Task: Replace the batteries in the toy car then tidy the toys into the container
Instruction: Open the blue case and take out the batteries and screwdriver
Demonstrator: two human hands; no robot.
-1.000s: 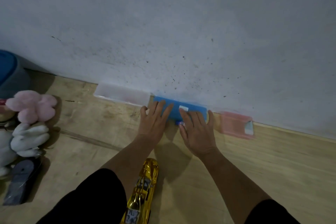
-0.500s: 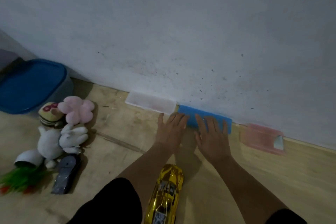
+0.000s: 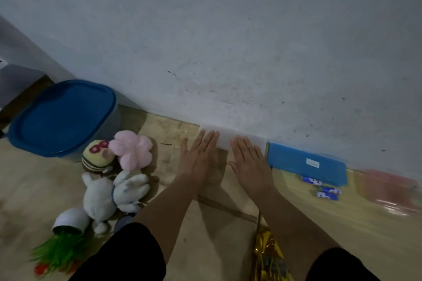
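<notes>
Bare floor lies open between the plush toys left and the batteries right

Against the wall, container left, three boxes right; batteries before the middle box.

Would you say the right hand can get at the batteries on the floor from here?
Probably yes: the right hand is open, and only bare floor separates it from the batteries by the blue box.

Both arms stretched forward, dark sleeves at the elbows. Left hand flat, palm down, fingers straight and together. Right hand beside it, likewise flat, apart.
</notes>
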